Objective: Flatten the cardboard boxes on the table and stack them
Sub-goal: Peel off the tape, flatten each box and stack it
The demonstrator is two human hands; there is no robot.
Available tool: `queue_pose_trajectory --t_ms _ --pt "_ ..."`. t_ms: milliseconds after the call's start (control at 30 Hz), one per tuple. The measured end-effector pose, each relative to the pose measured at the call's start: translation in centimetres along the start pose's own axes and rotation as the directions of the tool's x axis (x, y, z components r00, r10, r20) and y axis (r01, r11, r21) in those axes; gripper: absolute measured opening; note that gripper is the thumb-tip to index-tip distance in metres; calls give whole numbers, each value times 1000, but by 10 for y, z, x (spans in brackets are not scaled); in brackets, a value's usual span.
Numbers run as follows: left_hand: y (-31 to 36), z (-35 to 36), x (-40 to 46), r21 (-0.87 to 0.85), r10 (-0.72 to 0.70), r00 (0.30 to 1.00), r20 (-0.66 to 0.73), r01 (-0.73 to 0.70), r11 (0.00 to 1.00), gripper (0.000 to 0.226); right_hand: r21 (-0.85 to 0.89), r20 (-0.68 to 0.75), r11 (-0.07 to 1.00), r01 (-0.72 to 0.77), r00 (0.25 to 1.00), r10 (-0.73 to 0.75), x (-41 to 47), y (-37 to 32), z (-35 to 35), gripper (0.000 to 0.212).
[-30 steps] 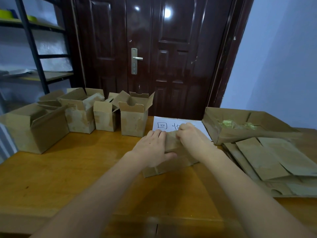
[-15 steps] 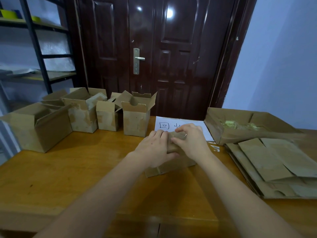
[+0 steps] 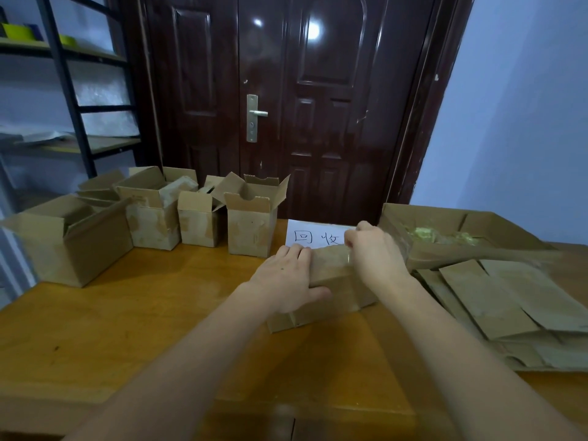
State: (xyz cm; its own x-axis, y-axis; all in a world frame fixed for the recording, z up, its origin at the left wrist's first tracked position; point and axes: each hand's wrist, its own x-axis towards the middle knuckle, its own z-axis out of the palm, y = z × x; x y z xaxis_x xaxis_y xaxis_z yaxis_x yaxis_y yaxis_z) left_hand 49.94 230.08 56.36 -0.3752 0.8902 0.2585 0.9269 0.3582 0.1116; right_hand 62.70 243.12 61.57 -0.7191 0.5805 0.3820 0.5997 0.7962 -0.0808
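Wooden tabletop, mid-back: small cardboard box lies on its side, long axis left-right. Left hand presses it flat-fingered; right hand pinches tape at its far edge.

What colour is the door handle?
Brass-gold door handle, clearest in the head view.

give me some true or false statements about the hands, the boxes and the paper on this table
1. Both hands are on the same cardboard box. True.
2. The left hand holds the white paper. False: it rests on the box; the paper lies behind it.
3. Flattened cardboard is piled to the right. True.
4. The upright boxes on the left are taped shut. False: their flaps are open.
5. The right hand grips the box's far edge. True.
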Motion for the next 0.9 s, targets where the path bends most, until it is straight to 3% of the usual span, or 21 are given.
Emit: queue_pose_trajectory --t_ms 133,233,300,400,533,600,700,800,900 --pt "-1 2 0 -8 -2 1000 -15 2 1000 89 7 105 996 85 991 -85 -3 -2 8 13" --pt "-1 5 1 -4 -7 1000 -18 7 1000 90 46 89 989 142 985 -146 -6 -3 13 34" --pt "-1 6 2 -6 -14 1000 -14 14 1000 90 211 66 972 104 991 -121 -8 -4 13 42" --pt "-2 6 2 -3 -15 1000 -4 15 1000 90 439 -35 899 6 999 10 -9 0 19 36" --pt "0 3 2 2 -13 1000 9 13 1000 90 311 59 930 -193 981 184 -4 14 21 34" --pt "1 1 2 13 -19 1000 14 19 1000 89 375 125 897 -233 972 200 -1 16 19 24" --pt "2 0 1 20 -24 999 31 23 1000 87 424 147 876 -229 972 184 2 14 18 16" --pt "1 -5 0 40 -7 998 61 5 999 87 168 12 970 -176 984 176 9 21 7 21" --pt "1 -14 2 64 -7 993 118 -1 998 85 0 -33 999 -43 999 43 15 32 -1 27"
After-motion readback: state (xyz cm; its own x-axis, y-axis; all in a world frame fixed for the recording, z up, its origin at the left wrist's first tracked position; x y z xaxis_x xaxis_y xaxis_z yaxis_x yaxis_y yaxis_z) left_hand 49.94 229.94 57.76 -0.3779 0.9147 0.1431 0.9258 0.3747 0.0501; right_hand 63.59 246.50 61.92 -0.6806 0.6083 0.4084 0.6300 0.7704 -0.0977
